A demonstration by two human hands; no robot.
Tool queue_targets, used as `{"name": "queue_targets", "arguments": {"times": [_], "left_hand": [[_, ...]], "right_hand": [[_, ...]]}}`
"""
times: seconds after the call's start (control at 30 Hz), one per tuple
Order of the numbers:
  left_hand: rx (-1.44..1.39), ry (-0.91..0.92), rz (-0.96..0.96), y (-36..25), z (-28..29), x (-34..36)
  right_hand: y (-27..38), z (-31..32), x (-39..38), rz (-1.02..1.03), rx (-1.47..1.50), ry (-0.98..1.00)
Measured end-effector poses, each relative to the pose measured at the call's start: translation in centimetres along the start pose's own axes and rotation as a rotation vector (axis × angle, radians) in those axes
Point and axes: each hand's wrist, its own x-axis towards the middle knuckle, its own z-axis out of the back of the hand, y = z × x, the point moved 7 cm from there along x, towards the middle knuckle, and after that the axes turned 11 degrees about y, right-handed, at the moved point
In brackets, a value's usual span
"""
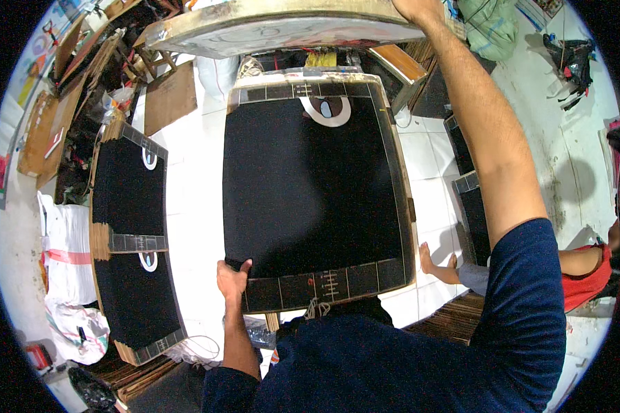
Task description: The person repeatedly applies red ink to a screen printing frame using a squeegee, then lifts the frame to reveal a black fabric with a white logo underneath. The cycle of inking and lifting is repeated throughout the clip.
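A large black printed sheet with a grey marked border lies flat in front of me on a table. My left hand grips its near left corner. My right hand is raised far forward and holds the rim of a big pale wooden frame that is tilted up above the sheet's far end. A white ring mark sits near the sheet's far edge.
A stack of similar black sheets lies to the left on brown boards. A white tiled floor lies between them. More black sheets stand at the right, where another person in red sits. White sacks lie far left.
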Motion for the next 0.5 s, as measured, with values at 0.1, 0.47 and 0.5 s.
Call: {"name": "queue_targets", "arguments": {"times": [0.1, 0.47, 0.5], "left_hand": [[-0.022, -0.029, 0.023, -0.4, 0.1, 1.1], [-0.028, 0.016, 0.159, -0.3, 0.0, 2.2], [-0.001, 0.060, 0.247, 0.6, -0.4, 1.7]], "right_hand": [[0.0, -0.1, 0.9, 0.025, -0.013, -0.001], [1.1, 1.0, 2.2, -0.028, -0.037, 0.049], [1.0, 0.9, 2.2, -0.046, -0.044, 0.066]]}}
